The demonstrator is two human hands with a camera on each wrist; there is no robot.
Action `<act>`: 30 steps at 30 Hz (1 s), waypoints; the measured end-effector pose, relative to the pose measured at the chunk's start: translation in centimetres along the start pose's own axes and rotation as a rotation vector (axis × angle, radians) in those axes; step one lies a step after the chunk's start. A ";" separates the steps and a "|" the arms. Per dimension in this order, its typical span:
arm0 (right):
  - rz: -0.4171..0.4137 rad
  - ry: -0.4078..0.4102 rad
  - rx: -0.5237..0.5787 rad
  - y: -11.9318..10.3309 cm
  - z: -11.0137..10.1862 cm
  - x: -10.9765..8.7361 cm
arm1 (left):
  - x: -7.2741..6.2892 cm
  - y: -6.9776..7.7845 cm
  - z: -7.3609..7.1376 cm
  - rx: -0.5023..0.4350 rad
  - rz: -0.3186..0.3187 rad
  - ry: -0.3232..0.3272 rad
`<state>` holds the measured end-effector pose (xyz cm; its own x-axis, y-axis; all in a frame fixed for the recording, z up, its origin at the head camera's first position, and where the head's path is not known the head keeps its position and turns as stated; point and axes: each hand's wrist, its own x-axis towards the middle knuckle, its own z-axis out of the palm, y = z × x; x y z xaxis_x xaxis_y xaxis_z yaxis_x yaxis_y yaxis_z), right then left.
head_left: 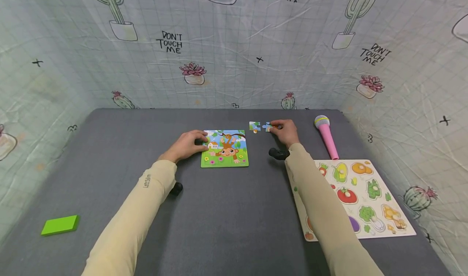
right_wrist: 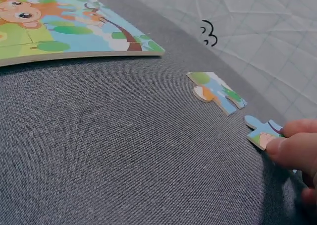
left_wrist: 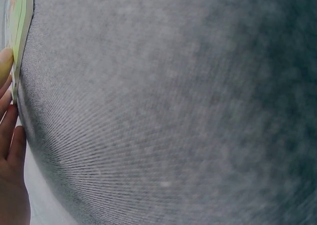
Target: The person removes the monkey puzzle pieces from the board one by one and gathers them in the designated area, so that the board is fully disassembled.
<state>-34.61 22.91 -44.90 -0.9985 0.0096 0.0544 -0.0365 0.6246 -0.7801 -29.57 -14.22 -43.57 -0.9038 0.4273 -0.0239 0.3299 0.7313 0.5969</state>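
Observation:
A jigsaw puzzle (head_left: 227,156) with a monkey picture lies flat on the dark table, its edge also visible in the left wrist view. My left hand (head_left: 188,145) holds it at its left side, the thumb on its face and the fingers around the upper left corner. Further right and back, my right hand (head_left: 286,132) pinches a small blue puzzle piece (right_wrist: 262,132) between thumb and forefinger, covering part of it. Just left of that piece lies another loose puzzle piece (right_wrist: 216,90), a small gap between the two.
A pink toy microphone (head_left: 326,137) lies at the right. Nearer, a vegetable puzzle board (head_left: 365,170) sits partly under my right forearm. One bright green block (head_left: 60,225) rests at the front left. Printed cloth (head_left: 234,56) stands behind and beside the table.

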 end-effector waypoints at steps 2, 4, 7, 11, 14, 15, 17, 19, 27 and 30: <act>-0.023 0.009 -0.036 0.0 0.1 0.0 | 0.0 0.0 0.0 0.000 0.002 -0.002; -0.029 0.008 -0.054 0.0 0.0 0.0 | 0.0 0.0 0.0 0.002 0.004 -0.003; -0.034 -0.012 -0.082 0.0 0.0 0.0 | 0.0 0.0 0.0 0.005 0.004 -0.003; -0.066 -0.045 -0.131 0.1 -0.4 0.1 | 0.0 0.0 0.0 0.005 0.002 -0.006; -0.108 -0.066 -0.160 0.3 -0.8 0.1 | 0.0 0.0 0.0 0.007 -0.002 -0.008; -0.120 -0.075 -0.165 0.4 -0.9 0.1 | 0.0 0.0 0.0 0.009 -0.002 -0.007; -0.136 -0.084 -0.172 0.5 -1.1 0.0 | 0.0 0.0 0.0 0.010 -0.003 -0.005; -0.135 -0.089 -0.169 0.6 -1.2 -0.1 | -0.1 0.0 0.0 0.012 0.000 -0.002; -0.103 -0.064 -0.145 0.8 -1.0 -0.3 | -0.1 0.0 0.0 0.019 0.011 0.008; -0.106 -0.048 -0.159 0.9 -0.9 -0.3 | -0.2 0.0 0.0 0.016 0.017 0.011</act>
<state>-34.31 24.12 -45.05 -0.9904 -0.0976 0.0979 -0.1380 0.7354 -0.6634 -29.43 -14.28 -43.54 -0.9012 0.4334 -0.0049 0.3492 0.7326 0.5842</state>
